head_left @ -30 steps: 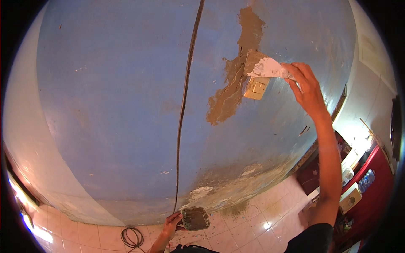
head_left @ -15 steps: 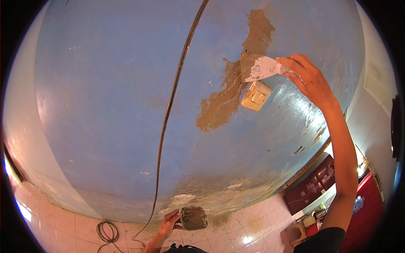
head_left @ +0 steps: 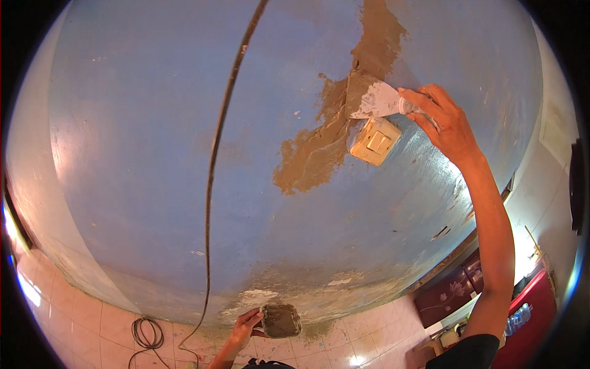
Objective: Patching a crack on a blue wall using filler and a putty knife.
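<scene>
My right hand [head_left: 444, 117] grips the handle of a putty knife [head_left: 380, 100], its broad blade smeared with brown filler. The blade lies against a patch of wet brown filler [head_left: 316, 150] running diagonally on the blue wall [head_left: 153, 172]. Just below the blade, a cream light switch [head_left: 376, 141] is mounted on the wall. Low down, my left hand [head_left: 244, 326] holds the rim of a small square tub [head_left: 281, 321] with brown filler in it. Its fingers are closed on the tub's left side.
A dark cable [head_left: 215, 147] hangs down across the wall to the tiled floor [head_left: 80, 313], where a coil of cable [head_left: 147, 332] lies. On the right stand a dark red flowered cabinet [head_left: 445, 295], a red-covered surface [head_left: 533, 323] and a clear plastic bottle [head_left: 519, 318].
The view has shifted slightly, so the cable and wall patch appear further left. My right hand keeps the blade on the filler by the switch; the left still holds the tub.
</scene>
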A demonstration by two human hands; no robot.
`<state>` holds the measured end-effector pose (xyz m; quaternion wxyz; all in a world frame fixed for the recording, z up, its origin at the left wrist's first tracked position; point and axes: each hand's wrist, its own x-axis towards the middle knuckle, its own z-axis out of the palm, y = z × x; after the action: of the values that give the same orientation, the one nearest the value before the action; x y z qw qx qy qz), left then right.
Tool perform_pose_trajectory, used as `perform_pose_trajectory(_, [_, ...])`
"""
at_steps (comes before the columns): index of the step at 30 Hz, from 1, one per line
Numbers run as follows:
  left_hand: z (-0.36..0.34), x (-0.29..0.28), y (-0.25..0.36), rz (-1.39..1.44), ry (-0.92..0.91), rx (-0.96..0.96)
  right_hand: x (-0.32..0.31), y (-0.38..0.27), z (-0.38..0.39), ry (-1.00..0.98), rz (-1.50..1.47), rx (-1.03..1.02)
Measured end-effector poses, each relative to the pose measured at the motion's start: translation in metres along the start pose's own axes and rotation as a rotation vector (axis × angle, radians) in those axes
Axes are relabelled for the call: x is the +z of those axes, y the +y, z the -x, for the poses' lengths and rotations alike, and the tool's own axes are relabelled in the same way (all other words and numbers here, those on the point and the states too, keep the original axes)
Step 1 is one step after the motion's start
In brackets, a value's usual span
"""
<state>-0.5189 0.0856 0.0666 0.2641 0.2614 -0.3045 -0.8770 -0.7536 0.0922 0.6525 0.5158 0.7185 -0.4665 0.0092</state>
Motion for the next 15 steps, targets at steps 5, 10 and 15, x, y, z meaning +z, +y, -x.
perform_pose_trajectory(5, [-0.017,-0.003,-0.017,-0.043,-0.023,-0.011,-0.002,0.008,-0.001,0.027,-0.036,0.000])
perform_pose_trajectory(10, [-0.021,0.012,-0.019,-0.069,0.021,-0.086,0.003,0.022,-0.004,0.083,0.107,-0.125])
perform_pose_trajectory(15, [-0.028,0.003,-0.037,-0.039,-0.035,-0.052,0.006,0.032,-0.001,0.097,0.136,-0.148])
